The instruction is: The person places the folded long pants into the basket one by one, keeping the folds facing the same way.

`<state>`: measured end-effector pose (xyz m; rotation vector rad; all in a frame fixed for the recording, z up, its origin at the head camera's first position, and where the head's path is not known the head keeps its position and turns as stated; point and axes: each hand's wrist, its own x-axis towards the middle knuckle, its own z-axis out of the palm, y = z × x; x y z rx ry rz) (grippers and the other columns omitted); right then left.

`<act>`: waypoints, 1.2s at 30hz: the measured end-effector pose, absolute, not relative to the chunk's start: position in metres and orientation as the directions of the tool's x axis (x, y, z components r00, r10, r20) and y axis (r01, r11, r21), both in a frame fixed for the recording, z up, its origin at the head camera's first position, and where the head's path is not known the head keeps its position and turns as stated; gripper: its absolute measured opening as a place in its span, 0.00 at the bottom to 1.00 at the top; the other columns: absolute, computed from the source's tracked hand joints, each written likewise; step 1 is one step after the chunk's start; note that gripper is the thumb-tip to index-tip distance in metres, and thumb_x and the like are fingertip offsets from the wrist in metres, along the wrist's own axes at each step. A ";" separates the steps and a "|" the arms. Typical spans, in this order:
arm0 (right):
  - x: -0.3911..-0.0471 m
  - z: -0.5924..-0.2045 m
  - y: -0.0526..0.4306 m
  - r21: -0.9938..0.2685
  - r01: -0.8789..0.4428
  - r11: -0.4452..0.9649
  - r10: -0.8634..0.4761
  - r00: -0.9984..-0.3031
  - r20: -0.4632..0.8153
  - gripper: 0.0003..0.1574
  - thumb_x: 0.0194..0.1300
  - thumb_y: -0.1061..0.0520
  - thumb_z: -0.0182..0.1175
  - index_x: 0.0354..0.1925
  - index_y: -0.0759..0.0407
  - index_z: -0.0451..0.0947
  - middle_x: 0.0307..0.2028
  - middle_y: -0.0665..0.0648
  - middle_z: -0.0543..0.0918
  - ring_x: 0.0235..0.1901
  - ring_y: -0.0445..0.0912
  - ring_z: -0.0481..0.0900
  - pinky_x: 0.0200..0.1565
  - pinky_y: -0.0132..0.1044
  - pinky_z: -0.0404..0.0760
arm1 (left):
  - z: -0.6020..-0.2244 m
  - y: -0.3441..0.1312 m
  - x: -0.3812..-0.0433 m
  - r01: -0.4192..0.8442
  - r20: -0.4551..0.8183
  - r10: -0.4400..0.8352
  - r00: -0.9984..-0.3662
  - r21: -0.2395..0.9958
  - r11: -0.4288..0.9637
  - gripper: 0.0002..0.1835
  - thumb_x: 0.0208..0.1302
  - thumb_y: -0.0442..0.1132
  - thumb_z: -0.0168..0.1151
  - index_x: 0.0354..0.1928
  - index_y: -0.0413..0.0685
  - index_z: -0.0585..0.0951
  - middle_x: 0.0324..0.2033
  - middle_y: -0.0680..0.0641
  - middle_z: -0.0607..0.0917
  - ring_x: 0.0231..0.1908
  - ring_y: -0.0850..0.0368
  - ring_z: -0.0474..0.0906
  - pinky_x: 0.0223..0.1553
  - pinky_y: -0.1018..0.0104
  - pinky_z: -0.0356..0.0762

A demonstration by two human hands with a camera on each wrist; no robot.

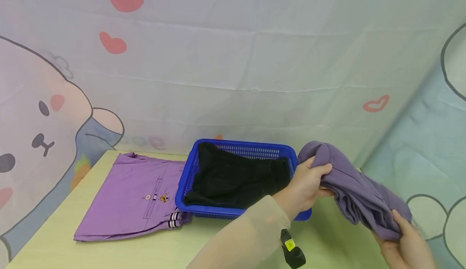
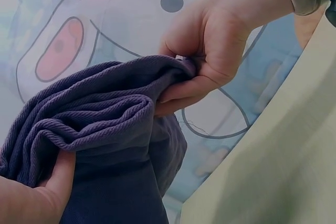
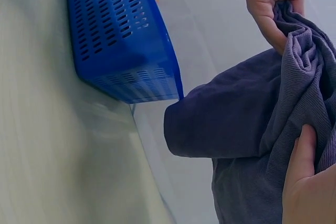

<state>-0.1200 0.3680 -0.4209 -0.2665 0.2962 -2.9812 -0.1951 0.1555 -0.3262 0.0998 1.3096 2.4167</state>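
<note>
A folded greyish-purple garment (image 1: 354, 190) is held up in the air by both hands, right of the basket. My left hand (image 1: 306, 184) grips its upper left end, thumb on top. At the lower right end my right hand (image 1: 407, 240) pinches the cloth between thumb and fingers. The left wrist view shows the garment's layered folds, with the left thumb (image 2: 60, 182) under them and the right hand (image 2: 215, 51) on the far end. In the right wrist view the right hand (image 3: 310, 195) presses its thumb on the cloth. Whether the garment is trousers I cannot tell.
A blue plastic basket (image 1: 240, 211) with black folded clothing (image 1: 236, 176) inside stands on the pale table (image 1: 145, 255). Left of it lie lilac folded trousers (image 1: 127, 200), partly behind the basket's edge. A printed curtain (image 1: 236, 58) hangs behind the table.
</note>
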 end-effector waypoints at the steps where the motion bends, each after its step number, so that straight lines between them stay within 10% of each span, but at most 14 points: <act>1: -0.120 -0.420 0.367 -0.212 0.116 -0.970 -0.153 -0.974 0.169 0.19 0.72 0.60 0.31 0.49 0.65 0.67 0.53 0.57 0.74 0.55 0.51 0.71 0.60 0.43 0.63 | -0.326 0.154 -0.195 -0.300 -0.116 0.370 -0.922 0.818 -0.490 0.16 0.61 0.35 0.54 0.51 0.53 0.74 0.42 0.40 0.80 0.45 0.39 0.76 0.45 0.37 0.69; 4: -0.119 -0.418 0.366 -0.238 0.105 -0.966 -0.149 -0.973 0.174 0.19 0.72 0.59 0.32 0.49 0.64 0.68 0.52 0.57 0.75 0.54 0.51 0.72 0.59 0.44 0.65 | -0.327 0.151 -0.194 -0.296 -0.103 0.378 -0.920 0.815 -0.497 0.16 0.61 0.34 0.54 0.51 0.51 0.74 0.43 0.40 0.80 0.45 0.39 0.76 0.45 0.38 0.69; 7: -0.119 -0.417 0.366 -0.301 0.057 -0.952 -0.094 -0.990 0.110 0.22 0.71 0.58 0.37 0.59 0.43 0.60 0.49 0.53 0.76 0.52 0.49 0.74 0.59 0.41 0.66 | -0.327 0.148 -0.193 -0.292 -0.092 0.381 -0.920 0.809 -0.510 0.16 0.62 0.34 0.53 0.52 0.50 0.74 0.44 0.39 0.80 0.46 0.39 0.76 0.46 0.37 0.68; 11: -0.120 -0.414 0.368 -0.398 0.010 -0.917 -0.010 -1.000 -0.004 0.44 0.69 0.56 0.43 0.62 0.25 0.24 0.56 0.38 0.66 0.48 0.44 0.76 0.60 0.35 0.64 | -0.328 0.145 -0.192 -0.291 -0.080 0.385 -0.919 0.797 -0.529 0.16 0.62 0.34 0.53 0.52 0.49 0.74 0.44 0.39 0.79 0.46 0.39 0.76 0.46 0.37 0.68; 15: -0.119 -0.412 0.368 -0.389 -0.004 -0.921 -0.004 -1.000 0.019 0.35 0.69 0.56 0.42 0.64 0.29 0.39 0.57 0.38 0.64 0.49 0.43 0.75 0.59 0.34 0.64 | -0.327 0.142 -0.192 -0.296 -0.070 0.397 -0.915 0.786 -0.543 0.16 0.62 0.34 0.52 0.52 0.48 0.73 0.45 0.38 0.79 0.47 0.39 0.75 0.46 0.37 0.68; 19: -0.118 -0.409 0.364 -0.291 0.008 -0.957 -0.057 -0.985 0.161 0.16 0.71 0.60 0.36 0.53 0.54 0.65 0.52 0.54 0.73 0.53 0.48 0.72 0.58 0.40 0.67 | -0.327 0.139 -0.192 -0.298 -0.062 0.405 -0.912 0.780 -0.551 0.16 0.63 0.35 0.52 0.53 0.48 0.73 0.46 0.38 0.78 0.48 0.39 0.74 0.47 0.37 0.67; 36: -0.114 -0.387 0.352 -0.225 0.021 -0.974 -0.097 -0.938 0.333 0.22 0.72 0.58 0.29 0.58 0.61 0.61 0.58 0.57 0.68 0.59 0.50 0.66 0.61 0.40 0.62 | -0.326 0.125 -0.192 -0.298 -0.034 0.419 -0.907 0.755 -0.584 0.17 0.64 0.36 0.51 0.55 0.47 0.71 0.48 0.39 0.78 0.49 0.41 0.74 0.48 0.38 0.67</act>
